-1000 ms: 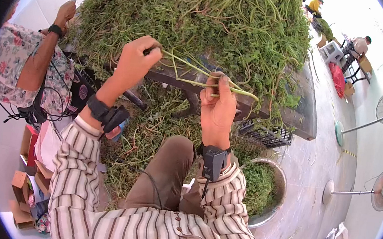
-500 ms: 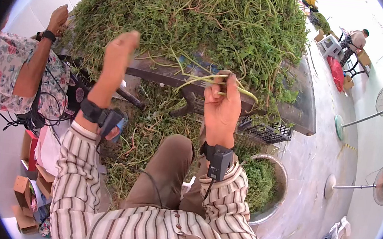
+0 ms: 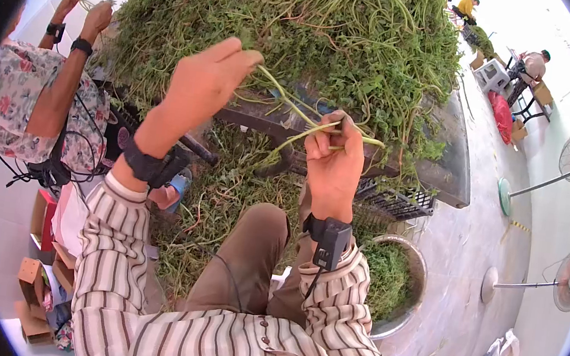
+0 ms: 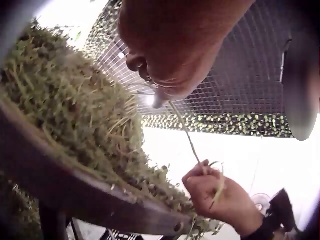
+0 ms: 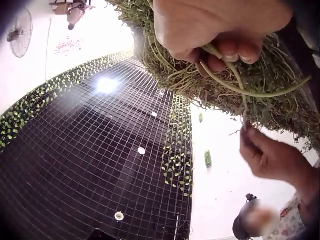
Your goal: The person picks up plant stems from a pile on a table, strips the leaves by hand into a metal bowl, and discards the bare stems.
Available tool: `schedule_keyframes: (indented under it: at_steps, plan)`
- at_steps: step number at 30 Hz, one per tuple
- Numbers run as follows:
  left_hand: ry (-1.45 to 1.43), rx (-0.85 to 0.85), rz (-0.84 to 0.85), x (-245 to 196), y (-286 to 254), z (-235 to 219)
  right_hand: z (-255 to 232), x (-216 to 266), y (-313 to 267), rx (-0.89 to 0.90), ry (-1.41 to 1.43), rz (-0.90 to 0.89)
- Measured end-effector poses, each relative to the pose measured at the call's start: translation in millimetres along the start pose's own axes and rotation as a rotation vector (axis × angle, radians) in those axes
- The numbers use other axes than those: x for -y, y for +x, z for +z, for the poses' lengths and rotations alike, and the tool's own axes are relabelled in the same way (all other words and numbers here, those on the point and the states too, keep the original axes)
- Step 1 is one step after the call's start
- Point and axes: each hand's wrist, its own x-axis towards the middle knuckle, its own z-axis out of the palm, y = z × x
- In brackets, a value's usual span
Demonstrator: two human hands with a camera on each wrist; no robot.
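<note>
Lg → sm. Heap of greens (image 3: 293,33) on the table (image 3: 451,169), piled high, prob. so you can reach it seated. Metal basin (image 3: 422,265) on the floor to your R, w/ cut-looking greens in it; set close, likely for an easy drop. Blk crate (image 3: 417,207) under the table edge.

Your L hand (image 3: 200,89): fingertips together, pinching the far end of a thin stem (image 3: 286,99), approx. over the heap's near edge. Your R hand (image 3: 334,173): thumb + fingers clamped on the other end, other fingers curled in. Stem runs nearly straight between hands, in front of the heap; prob. held so to keep it under control. Smallest: curved stalk (image 5: 277,94) sticks out of your R grip, free end loose.
</note>
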Motion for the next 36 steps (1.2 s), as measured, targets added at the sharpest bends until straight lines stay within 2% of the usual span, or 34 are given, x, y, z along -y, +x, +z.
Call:
schedule_keyframes:
  at_steps: [2, 5, 9, 11, 12, 13, 16, 19, 23, 29, 31, 36]
  plan:
    - [0.089, -0.085, 0.112, -11.9, 7.1, -22.2, 3.5, 0.2, -0.5, 0.005, 0.007, 0.004]
    - [0.152, -0.04, 0.136, -13.7, -2.7, -32.6, 1.4, 0.8, 0.1, 0.049, -0.03, -0.004]
    - [0.158, 0.005, 0.053, -24.0, -23.6, -37.9, 13.6, -1.3, -6.0, 0.038, -0.091, -0.026]
    - [0.182, 0.116, 0.007, -28.7, -35.8, -42.3, 15.9, -4.9, -8.3, 0.104, -0.249, 0.029]
    - [0.187, 0.117, 0.002, -28.8, -41.1, -42.1, 19.0, -7.1, -10.5, 0.139, -0.351, 0.026]
    - [0.185, 0.153, 0.039, -27.9, -46.9, -40.8, 21.4, -9.6, -12.6, 0.144, -0.348, 0.031]
    - [0.16, 0.211, 0.109, -26.2, -55.9, -37.9, 29.5, -18.4, -17.9, 0.214, -0.621, 0.195]
    - [0.138, 0.237, 0.17, -29.0, -55.7, -35.9, 31.3, -29.1, -23.1, 0.296, -0.743, 0.258]
    - [0.144, 0.286, 0.2, -29.5, -57.9, -37.1, 32.3, -29.3, -23.6, 0.289, -0.863, 0.284]
    - [0.104, 0.247, 0.212, -36.1, -62.5, -39.5, 39.1, -36.7, -29.2, 0.349, -0.919, 0.312]
    - [0.108, 0.242, 0.207, -35.9, -63.3, -41.8, 40.4, -33.0, -28.6, 0.326, -0.928, 0.417]
    - [0.104, 0.239, 0.208, -34.8, -65.5, -46.6, 37.7, -41.3, -33.0, 0.311, -0.827, 0.454]
